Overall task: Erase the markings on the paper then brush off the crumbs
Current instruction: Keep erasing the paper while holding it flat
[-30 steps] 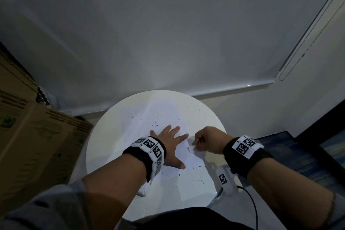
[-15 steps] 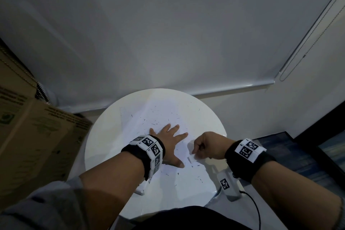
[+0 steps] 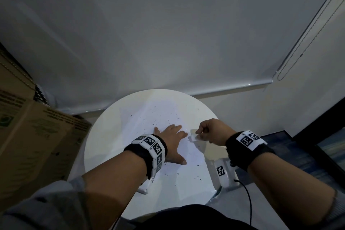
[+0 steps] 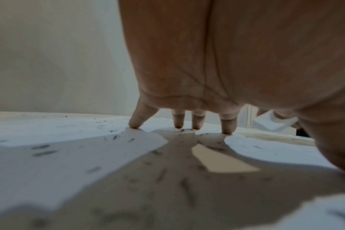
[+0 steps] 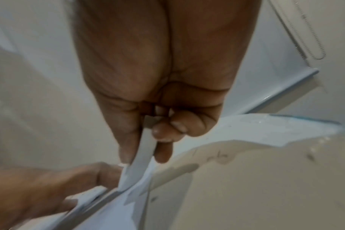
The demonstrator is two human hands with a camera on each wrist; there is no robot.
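A white sheet of paper [image 3: 160, 115] lies on the round white table [image 3: 97, 147], strewn with dark eraser crumbs [image 3: 197, 179]. My left hand [image 3: 173, 136] lies flat on the sheet, fingers spread, and its fingertips [image 4: 195, 124] press the paper [image 4: 69, 155] among the crumbs [image 4: 41, 150]. My right hand [image 3: 211, 130] pinches a white eraser [image 3: 194, 137] just right of the left fingers, at the paper's right edge. In the right wrist view, thumb and forefinger of the right hand [image 5: 144, 158] hold the eraser [image 5: 144, 149], whose lower end meets the sheet beside the left hand [image 5: 39, 183].
A cardboard box [image 3: 28, 136] stands close on the left. A grey roller blind [image 3: 168, 43] hangs behind the table. A white block with a black marker [image 3: 222, 172] and a cable sits at the table's right edge. Dark floor lies to the right.
My right hand has moved a little away from me along the paper's right edge with the eraser. The left hand stays flat on the sheet.
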